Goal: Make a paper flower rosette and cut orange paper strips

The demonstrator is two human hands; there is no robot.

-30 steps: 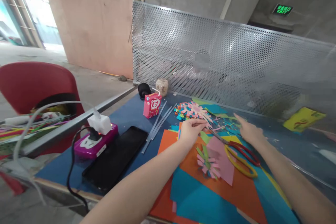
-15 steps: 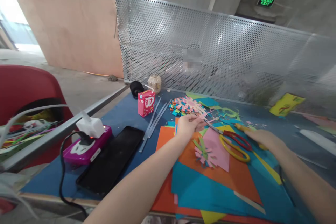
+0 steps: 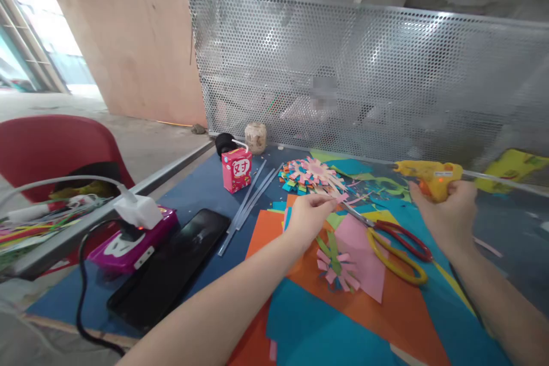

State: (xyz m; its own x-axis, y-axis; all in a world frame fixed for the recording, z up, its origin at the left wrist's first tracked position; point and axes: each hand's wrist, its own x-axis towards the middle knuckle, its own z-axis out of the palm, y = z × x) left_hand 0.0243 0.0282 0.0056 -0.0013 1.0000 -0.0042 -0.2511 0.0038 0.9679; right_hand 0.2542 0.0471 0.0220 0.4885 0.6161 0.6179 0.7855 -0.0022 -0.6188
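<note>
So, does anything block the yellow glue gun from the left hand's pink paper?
Nothing visible blocks the yellow glue gun. Loose green paper strips lie low between; red-and-yellow-handled metal scissors lie nearer the camera.

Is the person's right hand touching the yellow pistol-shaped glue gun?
Touching: the head view shows the right hand wrapped around the handle of the yellow pistol-shaped glue gun.

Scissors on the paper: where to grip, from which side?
Best grip on the scissors is probably the red loop and yellow loop, coming from the near right. They lie on the paper with the loops toward that side, while the blades point away and left, toward the left hand.
</note>
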